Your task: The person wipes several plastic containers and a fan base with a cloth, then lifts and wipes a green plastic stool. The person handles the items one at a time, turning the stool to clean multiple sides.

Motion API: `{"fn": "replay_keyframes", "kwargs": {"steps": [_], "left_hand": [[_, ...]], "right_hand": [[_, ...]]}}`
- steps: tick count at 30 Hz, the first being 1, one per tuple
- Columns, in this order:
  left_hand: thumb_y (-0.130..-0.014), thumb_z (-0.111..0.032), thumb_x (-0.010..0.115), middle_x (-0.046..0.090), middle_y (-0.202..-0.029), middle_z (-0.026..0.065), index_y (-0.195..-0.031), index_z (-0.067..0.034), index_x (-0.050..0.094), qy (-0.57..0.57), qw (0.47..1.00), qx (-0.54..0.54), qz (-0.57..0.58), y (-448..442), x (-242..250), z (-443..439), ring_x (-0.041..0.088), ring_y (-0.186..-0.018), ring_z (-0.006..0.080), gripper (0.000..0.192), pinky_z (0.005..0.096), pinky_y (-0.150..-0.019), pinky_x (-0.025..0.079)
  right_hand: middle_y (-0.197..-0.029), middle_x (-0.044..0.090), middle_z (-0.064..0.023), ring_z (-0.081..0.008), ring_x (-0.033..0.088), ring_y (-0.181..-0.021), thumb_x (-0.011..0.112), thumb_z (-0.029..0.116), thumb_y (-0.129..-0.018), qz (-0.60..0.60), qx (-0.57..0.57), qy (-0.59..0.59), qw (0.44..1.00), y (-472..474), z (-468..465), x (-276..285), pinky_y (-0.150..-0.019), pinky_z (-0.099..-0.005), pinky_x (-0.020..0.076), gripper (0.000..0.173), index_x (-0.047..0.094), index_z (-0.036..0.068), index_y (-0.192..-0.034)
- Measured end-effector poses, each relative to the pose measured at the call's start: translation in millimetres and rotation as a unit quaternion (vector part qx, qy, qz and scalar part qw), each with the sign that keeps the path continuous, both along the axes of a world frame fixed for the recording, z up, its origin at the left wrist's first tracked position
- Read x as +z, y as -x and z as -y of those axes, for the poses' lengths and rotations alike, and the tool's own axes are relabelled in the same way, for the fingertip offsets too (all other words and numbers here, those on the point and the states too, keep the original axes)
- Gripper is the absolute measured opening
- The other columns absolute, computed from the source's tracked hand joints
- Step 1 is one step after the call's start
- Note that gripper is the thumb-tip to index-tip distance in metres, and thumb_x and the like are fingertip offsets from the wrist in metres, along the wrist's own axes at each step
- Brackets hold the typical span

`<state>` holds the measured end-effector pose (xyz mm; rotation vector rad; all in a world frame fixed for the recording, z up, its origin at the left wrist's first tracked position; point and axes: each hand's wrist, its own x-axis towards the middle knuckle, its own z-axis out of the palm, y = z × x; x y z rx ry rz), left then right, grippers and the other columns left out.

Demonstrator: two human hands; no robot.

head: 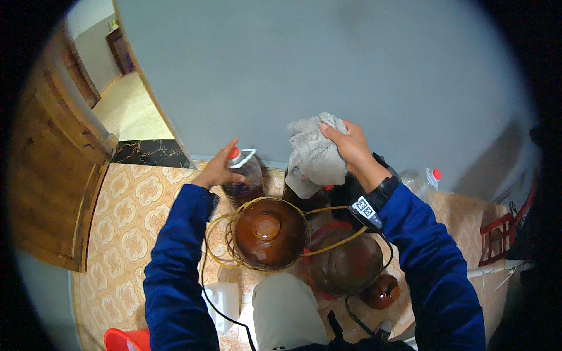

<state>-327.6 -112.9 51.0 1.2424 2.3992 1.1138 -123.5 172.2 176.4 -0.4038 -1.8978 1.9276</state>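
My left hand [218, 168] is at the top of a clear plastic jug [250, 175] with a red cap [234, 152] and a white carry handle [246, 158]. Thumb and fingers are spread on either side of the cap, and whether they grip is unclear. My right hand [351, 142] grips a crumpled grey cloth [314, 151], pinched under the thumb in front of the wall. Beneath the cloth stands a dark container, mostly hidden. Nearer to me is a glossy brown lidded jar [272, 237] in a yellow woven carrier [228, 245].
A darker round jar [347, 263] and a small brown jar [383, 291] stand right of the glossy one. Another red-capped jug [421, 182] is by the grey wall [329, 66]. A white plastic container [224, 302], red bucket [127, 338] and wooden door [52, 175] are left.
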Motion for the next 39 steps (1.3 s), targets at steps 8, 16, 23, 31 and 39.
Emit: {"fn": "replay_keyframes", "kwargs": {"steps": [8, 16, 23, 31, 39], "left_hand": [[-0.060, -0.021, 0.086, 0.060, -0.117, 0.0241, -0.130, 0.003, 0.044, -0.089, 0.983, 0.163, -0.002, -5.0, -16.1, -10.6, 0.058, -0.112, 0.0337, 0.085, 0.0359, -0.095, 0.045], [-0.068, -0.014, 0.073, 0.066, -0.086, 0.0205, -0.099, 0.002, 0.062, -0.104, 0.960, 0.257, -0.040, -4.7, -27.3, -2.6, 0.066, -0.082, 0.0312, 0.037, 0.0365, -0.071, 0.048], [-0.069, -0.022, 0.078, 0.067, -0.101, 0.0191, -0.114, -0.002, 0.062, -0.148, 0.956, 0.253, -0.021, -11.1, -24.3, -8.5, 0.065, -0.095, 0.0319, 0.051, 0.0375, -0.079, 0.050], [-0.075, -0.028, 0.073, 0.066, -0.101, 0.0210, -0.125, -0.010, 0.055, -0.063, 0.970, 0.217, -0.090, -7.3, -3.1, -3.5, 0.063, -0.094, 0.0374, 0.056, 0.0430, -0.081, 0.051], [-0.080, -0.033, 0.070, 0.069, -0.090, 0.0149, -0.108, -0.009, 0.067, -0.037, 0.982, 0.187, -0.002, 17.4, 12.2, -0.2, 0.067, -0.082, 0.0254, 0.037, 0.0344, -0.075, 0.051]], "right_hand": [[-0.105, 0.064, -0.0208, -0.0331, 0.062, -0.098, 0.075, 0.026, -0.075, -0.126, -0.006, -0.324, 0.938, 109.6, 66.0, -10.2, -0.084, -0.0382, 0.0482, 0.049, 0.057, -0.001, -0.113], [-0.107, 0.064, -0.0188, -0.0404, 0.059, -0.099, 0.072, 0.026, -0.077, -0.046, 0.137, -0.450, 0.881, 177.6, 132.7, -100.9, -0.085, -0.0437, 0.0479, 0.046, 0.057, 0.007, -0.116], [-0.095, 0.065, -0.0240, -0.0421, 0.061, -0.092, 0.066, 0.027, -0.080, 0.120, -0.029, -0.486, 0.865, 199.2, 119.9, -114.6, -0.078, -0.0462, 0.0497, 0.038, 0.058, 0.003, -0.109], [-0.105, 0.064, -0.0207, -0.0375, 0.062, -0.098, 0.065, 0.027, -0.081, 0.143, -0.079, -0.303, 0.939, 162.7, 16.8, -132.3, -0.086, -0.0439, 0.0483, 0.042, 0.059, -0.002, -0.111], [-0.107, 0.062, -0.0154, -0.0260, 0.061, -0.096, 0.058, 0.015, -0.087, -0.014, 0.146, 0.073, 0.986, 150.2, 90.0, -132.0, -0.082, -0.0361, 0.0499, 0.036, 0.052, -0.003, -0.117]]}}
